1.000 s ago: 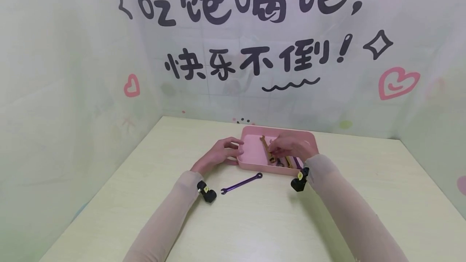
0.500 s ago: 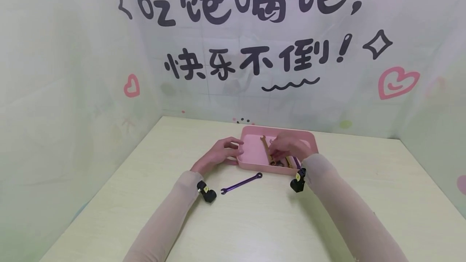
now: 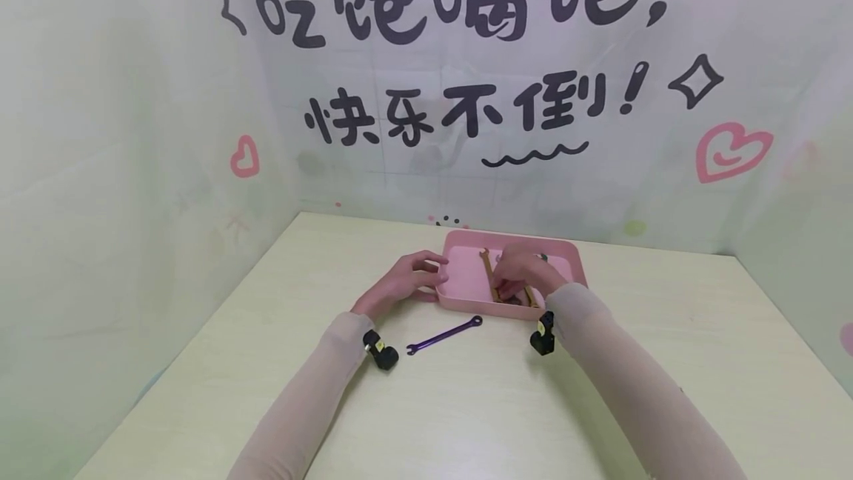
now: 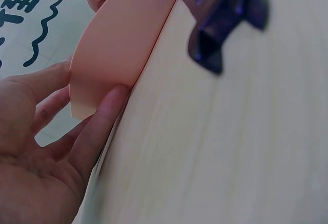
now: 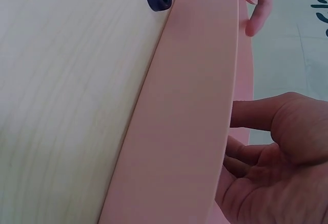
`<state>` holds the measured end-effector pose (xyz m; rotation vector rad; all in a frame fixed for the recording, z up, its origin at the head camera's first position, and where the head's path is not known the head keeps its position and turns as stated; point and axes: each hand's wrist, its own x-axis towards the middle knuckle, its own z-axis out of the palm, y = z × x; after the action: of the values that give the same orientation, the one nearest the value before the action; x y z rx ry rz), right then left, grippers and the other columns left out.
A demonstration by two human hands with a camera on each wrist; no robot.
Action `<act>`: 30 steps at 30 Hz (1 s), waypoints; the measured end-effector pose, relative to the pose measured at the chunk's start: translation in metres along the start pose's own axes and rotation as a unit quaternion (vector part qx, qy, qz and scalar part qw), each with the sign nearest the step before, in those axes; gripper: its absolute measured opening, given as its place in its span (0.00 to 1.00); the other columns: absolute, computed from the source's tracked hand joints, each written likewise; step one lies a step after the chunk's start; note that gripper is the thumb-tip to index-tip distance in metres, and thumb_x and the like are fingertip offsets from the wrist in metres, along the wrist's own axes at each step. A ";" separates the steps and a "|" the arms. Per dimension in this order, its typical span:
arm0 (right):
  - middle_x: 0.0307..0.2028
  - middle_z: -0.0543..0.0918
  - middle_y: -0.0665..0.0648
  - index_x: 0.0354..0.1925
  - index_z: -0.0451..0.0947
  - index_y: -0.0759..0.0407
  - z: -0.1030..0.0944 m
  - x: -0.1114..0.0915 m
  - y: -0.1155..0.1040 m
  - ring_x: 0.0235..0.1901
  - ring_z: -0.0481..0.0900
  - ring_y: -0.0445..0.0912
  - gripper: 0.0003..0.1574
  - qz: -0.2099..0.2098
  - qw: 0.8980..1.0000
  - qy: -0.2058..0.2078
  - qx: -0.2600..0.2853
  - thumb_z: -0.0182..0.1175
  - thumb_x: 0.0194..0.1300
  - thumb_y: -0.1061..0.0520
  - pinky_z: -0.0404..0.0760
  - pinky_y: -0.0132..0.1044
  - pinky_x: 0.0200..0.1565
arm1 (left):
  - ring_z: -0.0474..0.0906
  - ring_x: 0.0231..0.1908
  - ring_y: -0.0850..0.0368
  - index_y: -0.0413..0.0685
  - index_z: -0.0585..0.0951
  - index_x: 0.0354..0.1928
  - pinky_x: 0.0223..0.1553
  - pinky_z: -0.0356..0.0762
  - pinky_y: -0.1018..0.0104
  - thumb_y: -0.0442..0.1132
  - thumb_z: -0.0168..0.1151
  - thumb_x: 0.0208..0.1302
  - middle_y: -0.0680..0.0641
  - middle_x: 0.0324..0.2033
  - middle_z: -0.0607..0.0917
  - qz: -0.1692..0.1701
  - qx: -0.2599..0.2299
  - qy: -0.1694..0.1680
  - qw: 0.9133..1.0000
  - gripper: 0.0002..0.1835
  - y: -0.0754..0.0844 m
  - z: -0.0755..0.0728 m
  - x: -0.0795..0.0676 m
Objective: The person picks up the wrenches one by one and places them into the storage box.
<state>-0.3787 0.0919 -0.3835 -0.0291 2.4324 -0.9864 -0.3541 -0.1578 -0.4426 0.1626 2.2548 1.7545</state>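
My left hand (image 3: 406,278) holds the left end of a pink tray (image 3: 476,308); in the left wrist view its thumb (image 4: 110,106) presses the outer wall. My right hand (image 3: 526,270) reaches down inside the tray, fingers bent among several combination wrenches. A golden wrench (image 3: 489,265) lies just left of those fingers, and a second golden wrench (image 3: 531,297) shows below the palm. The right fingertips are hidden by the tray wall in the right wrist view, so I cannot tell whether they pinch a wrench.
A purple combination wrench (image 3: 444,335) lies slantwise on the pale wooden table (image 3: 453,413), in front of the tray. Behind stands a white printed curtain (image 3: 400,184) close to the tray's far side. A small green piece (image 3: 543,257) shows near the tray's back wall.
My right hand has shifted slightly inside the tray, its wrist now covering the purple wrench there. The green piece has come into sight. My left hand keeps its place at the tray.
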 end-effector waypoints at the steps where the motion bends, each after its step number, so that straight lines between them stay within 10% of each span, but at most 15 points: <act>1: 0.28 0.85 0.59 0.41 0.83 0.67 0.000 0.001 0.000 0.25 0.85 0.48 0.07 0.000 1.000 0.003 -0.002 0.66 0.65 0.64 0.91 0.38 0.40 | 0.85 0.50 0.47 0.51 0.79 0.65 0.47 0.92 0.57 0.40 0.69 0.69 0.37 0.60 0.78 0.001 0.000 0.000 1.000 0.23 0.000 0.000 0.000; 15: 0.28 0.79 0.55 0.40 0.81 0.63 0.003 -0.014 -0.001 0.26 0.77 0.47 0.08 -0.094 0.991 0.063 -0.071 0.58 0.71 0.59 0.80 0.35 0.31 | 0.85 0.52 0.46 0.50 0.78 0.66 0.49 0.91 0.57 0.40 0.69 0.69 0.37 0.60 0.77 0.006 0.005 -0.004 1.000 0.25 0.000 0.004 -0.001; 22: 0.36 0.86 0.56 0.43 0.84 0.57 0.020 -0.047 -0.012 0.29 0.79 0.47 0.07 -0.229 0.959 0.118 -0.122 0.63 0.72 0.57 0.80 0.32 0.30 | 0.84 0.51 0.47 0.51 0.79 0.65 0.49 0.91 0.57 0.40 0.68 0.70 0.38 0.60 0.78 0.011 0.009 0.001 1.000 0.23 0.000 0.002 -0.001; 30: 0.31 0.85 0.48 0.43 0.84 0.52 0.047 -0.071 -0.003 0.30 0.77 0.42 0.05 -0.306 0.932 0.076 -0.181 0.66 0.71 0.54 0.80 0.32 0.34 | 0.84 0.50 0.47 0.50 0.78 0.66 0.48 0.92 0.58 0.40 0.67 0.70 0.37 0.60 0.77 0.012 0.009 -0.002 1.000 0.24 -0.001 0.002 0.000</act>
<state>-0.2952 0.0739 -0.3783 -0.9175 2.7794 -0.7740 -0.3537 -0.1564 -0.4443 0.1979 2.2760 1.7451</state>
